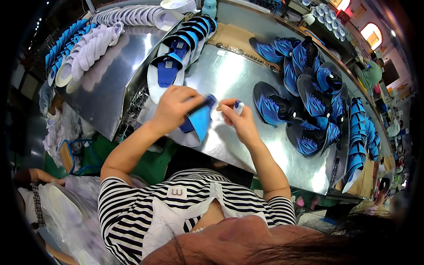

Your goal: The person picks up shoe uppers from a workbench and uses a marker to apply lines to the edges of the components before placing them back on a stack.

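Observation:
My left hand (174,110) is closed over the dark edge of a light-blue upper (200,123), part of a slide-like shoe piece with a white, sole-shaped base. That piece lies at the near edge of the metal table (225,145). To its right, my right hand (240,121) is raised with its fingers pinched on a small white object with a blue end (239,107); its kind is unclear. Beyond my left hand, a row of similar pieces (168,73) overlaps, white below with dark-blue insoles and blue uppers. The left fingers are partly blurred.
Black-and-blue shoe uppers (309,95) are heaped on the right of the table, beside a nested blue stack (355,137). White pieces (90,51) line a second metal surface on the left. A blue-framed stool (75,154) stands below it. Another person's arm (42,176) shows lower left.

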Available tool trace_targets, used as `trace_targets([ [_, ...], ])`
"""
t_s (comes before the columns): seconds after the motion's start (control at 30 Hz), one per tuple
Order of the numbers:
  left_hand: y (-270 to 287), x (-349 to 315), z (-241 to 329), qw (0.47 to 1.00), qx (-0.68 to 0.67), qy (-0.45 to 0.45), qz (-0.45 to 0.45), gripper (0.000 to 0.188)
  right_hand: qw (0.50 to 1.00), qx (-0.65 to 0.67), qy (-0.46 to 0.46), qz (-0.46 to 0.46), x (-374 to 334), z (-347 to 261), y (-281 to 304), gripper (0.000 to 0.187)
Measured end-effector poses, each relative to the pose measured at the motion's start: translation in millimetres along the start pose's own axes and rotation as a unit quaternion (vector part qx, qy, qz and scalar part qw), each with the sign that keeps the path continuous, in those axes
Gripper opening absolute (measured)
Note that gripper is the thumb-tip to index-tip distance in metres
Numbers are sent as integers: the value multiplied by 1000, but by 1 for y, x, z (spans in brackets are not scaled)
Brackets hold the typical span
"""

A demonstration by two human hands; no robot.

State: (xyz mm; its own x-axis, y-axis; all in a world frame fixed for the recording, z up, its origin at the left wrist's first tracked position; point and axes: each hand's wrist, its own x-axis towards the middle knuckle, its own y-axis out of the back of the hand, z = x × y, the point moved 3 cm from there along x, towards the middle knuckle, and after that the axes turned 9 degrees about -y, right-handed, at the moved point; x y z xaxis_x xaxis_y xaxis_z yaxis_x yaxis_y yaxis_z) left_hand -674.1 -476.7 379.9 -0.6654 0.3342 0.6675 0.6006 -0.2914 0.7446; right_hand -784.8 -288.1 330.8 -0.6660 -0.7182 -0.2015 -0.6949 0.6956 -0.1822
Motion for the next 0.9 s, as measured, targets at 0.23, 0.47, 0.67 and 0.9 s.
trace_targets([
  [0.23, -24, -66, -194, 960, 52, 274, -32, 45, 650, -600, 167, 434, -28, -21, 190, 24],
  [0.47, -104, -37, -252, 958, 283, 31, 38, 53, 761, -544, -53, 350, -31, 24, 177, 42],
  [0.67, -62, -46, -196, 984, 138, 28, 109, 51, 497, -664, 137, 542, -46, -55, 261, 35],
  [0.9, -96, 30, -17, 982, -174, -25, -71, 47, 600, -635, 114, 473, -35, -49, 260, 21],
])
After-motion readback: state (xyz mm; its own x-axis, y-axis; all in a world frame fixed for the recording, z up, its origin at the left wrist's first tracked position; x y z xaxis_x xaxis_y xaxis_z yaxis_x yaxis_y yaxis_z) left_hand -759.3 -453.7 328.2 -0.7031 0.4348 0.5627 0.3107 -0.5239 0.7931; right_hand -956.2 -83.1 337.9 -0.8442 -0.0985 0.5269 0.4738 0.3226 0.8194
